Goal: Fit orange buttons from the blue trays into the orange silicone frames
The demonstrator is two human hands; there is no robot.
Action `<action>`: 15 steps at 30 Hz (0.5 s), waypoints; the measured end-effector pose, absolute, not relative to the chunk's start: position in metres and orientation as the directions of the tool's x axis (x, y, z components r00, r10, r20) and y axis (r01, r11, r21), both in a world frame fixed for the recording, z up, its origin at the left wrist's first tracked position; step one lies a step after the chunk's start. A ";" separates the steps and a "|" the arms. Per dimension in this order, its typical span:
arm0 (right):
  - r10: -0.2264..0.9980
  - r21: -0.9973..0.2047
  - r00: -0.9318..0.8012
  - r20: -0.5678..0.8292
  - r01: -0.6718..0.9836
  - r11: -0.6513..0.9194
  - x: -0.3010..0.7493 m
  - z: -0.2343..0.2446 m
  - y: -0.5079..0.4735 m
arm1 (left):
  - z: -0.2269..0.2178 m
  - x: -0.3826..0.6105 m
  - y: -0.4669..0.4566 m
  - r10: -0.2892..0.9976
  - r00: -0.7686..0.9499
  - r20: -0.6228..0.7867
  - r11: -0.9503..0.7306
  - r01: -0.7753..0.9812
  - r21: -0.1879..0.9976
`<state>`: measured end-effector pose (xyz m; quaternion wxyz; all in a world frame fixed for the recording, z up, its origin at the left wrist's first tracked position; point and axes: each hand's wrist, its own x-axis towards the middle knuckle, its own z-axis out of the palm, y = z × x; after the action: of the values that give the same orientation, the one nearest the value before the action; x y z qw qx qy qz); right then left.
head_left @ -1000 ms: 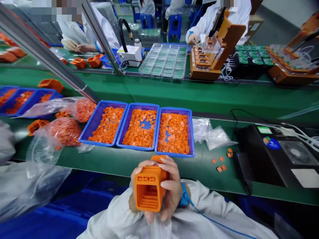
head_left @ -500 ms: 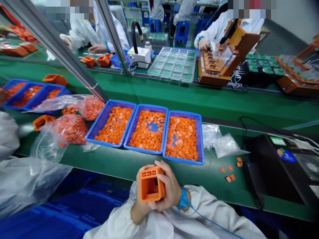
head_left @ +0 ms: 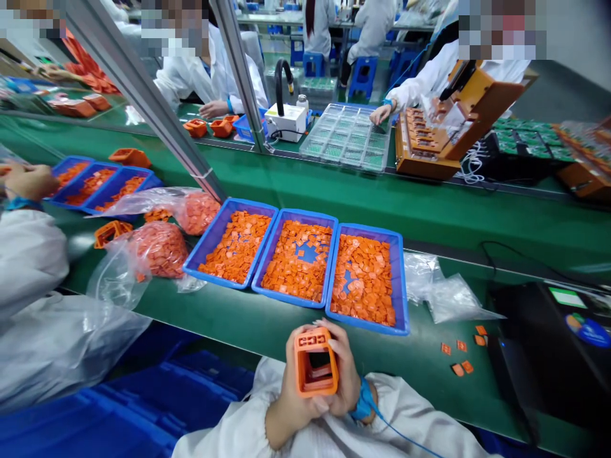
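Both my hands grip a hollow orange plastic housing (head_left: 315,364), square in section, with its open end facing me and small slots along its top edge. My left hand (head_left: 296,381) holds its left side and my right hand (head_left: 344,372) wraps its right side. A blue wrist strap (head_left: 365,399) with a thin blue cord circles my right wrist. Just beyond my hands lie several loose orange square pieces in blue trays (head_left: 367,230).
Several small orange pieces lie on the green bench (head_left: 286,331) to the right, near clear plastic bags (head_left: 453,299) and a black machine (head_left: 539,337). Bagged orange pieces sit at left. Past a metal rail, co-workers handle orange fixtures; a co-worker's hand (head_left: 28,181) shows far left.
The housing has turned in my hands, with its open end now tilted more upward. It and my hands sit further right in view, and the whole scene has shifted down and right.
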<state>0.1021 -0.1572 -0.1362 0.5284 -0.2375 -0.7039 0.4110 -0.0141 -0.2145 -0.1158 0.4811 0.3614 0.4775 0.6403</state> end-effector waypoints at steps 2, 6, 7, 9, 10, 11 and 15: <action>0.781 -0.838 -0.313 0.540 -0.119 0.532 0.102 -0.137 -0.159 | -0.113 -0.013 -0.214 0.970 -0.243 0.012 -0.083 -0.284 0.955; 0.812 -0.865 -0.301 0.500 -0.128 0.485 0.102 -0.135 -0.160 | -0.112 -0.012 -0.213 0.977 -0.211 -0.003 -0.061 -0.294 0.954; 0.818 -0.870 -0.300 0.491 -0.125 0.477 0.102 -0.134 -0.160 | -0.112 -0.013 -0.213 0.978 -0.207 -0.013 -0.051 -0.298 0.953; 0.825 -0.876 -0.298 0.481 -0.125 0.466 0.103 -0.133 -0.159 | -0.109 -0.013 -0.212 0.981 -0.191 -0.026 -0.033 -0.299 0.954; 0.826 -0.876 -0.295 0.481 -0.128 0.464 0.103 -0.133 -0.159 | -0.107 -0.013 -0.210 0.984 -0.178 -0.026 -0.028 -0.293 0.956; 0.826 -0.878 -0.297 0.479 -0.129 0.462 0.104 -0.133 -0.158 | -0.105 -0.013 -0.208 0.986 -0.163 -0.024 -0.024 -0.284 0.959; 0.844 -0.895 -0.300 0.444 -0.099 0.436 0.105 -0.131 -0.155 | -0.092 -0.017 -0.199 0.995 -0.101 -0.022 -0.005 -0.262 0.965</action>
<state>0.1049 -0.1553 -0.1307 0.5217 -0.2792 -0.6676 0.4518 -0.0165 -0.1994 -0.0924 0.5372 0.4010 0.4569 0.5847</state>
